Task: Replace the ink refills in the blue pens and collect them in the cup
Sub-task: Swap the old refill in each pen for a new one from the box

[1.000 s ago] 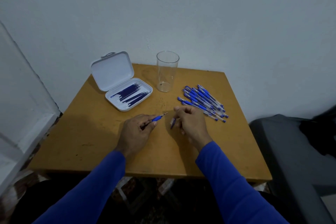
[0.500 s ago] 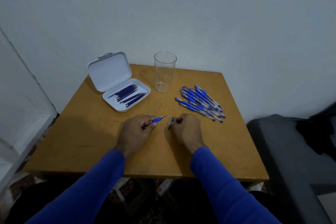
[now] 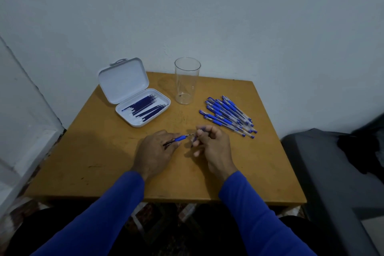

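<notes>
A small yellow-brown table (image 3: 99,164) stood against a pale wall. At frame centre the left hand (image 3: 154,153) pinched a blue pen (image 3: 180,138), its long axis running lower left to upper right, tip aimed at the right hand (image 3: 214,147) just beside it. That hand's fingers were curled round a small blue piece (image 3: 195,141), too small to identify. The open case of refills (image 3: 145,108) lay upper left of the hands, nearer the left one; the clear cup (image 3: 186,81) above centre held nothing visible; the pile of pens (image 3: 227,115) lay upper right.
</notes>
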Demonstrator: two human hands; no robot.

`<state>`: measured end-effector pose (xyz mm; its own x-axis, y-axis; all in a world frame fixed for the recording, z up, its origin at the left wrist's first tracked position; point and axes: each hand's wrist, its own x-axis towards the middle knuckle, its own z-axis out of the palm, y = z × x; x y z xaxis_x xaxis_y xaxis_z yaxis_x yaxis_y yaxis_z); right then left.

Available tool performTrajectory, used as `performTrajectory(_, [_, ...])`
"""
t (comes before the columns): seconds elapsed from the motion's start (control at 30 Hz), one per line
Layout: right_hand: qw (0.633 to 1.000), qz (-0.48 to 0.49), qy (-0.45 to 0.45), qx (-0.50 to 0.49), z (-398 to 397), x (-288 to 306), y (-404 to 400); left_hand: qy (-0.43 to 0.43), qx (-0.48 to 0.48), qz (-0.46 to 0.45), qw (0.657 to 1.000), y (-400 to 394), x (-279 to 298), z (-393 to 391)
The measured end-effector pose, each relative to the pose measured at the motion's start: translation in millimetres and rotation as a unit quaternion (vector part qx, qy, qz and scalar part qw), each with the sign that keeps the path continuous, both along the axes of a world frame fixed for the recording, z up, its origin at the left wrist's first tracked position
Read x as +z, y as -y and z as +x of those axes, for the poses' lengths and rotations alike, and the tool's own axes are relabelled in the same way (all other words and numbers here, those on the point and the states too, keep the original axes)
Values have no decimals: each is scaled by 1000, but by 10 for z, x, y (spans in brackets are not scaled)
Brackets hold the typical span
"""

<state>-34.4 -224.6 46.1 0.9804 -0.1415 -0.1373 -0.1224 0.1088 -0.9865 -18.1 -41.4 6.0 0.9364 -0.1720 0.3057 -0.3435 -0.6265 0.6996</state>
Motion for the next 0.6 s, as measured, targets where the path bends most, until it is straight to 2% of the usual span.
performTrajectory(0.47, [996, -78, -13, 46, -41, -21, 3, 12, -14, 28, 999, -12, 31, -30])
performTrajectory(0.6, [987, -146, -11, 60, -2, -37, 9, 15, -16, 31, 999, -21, 37, -37])
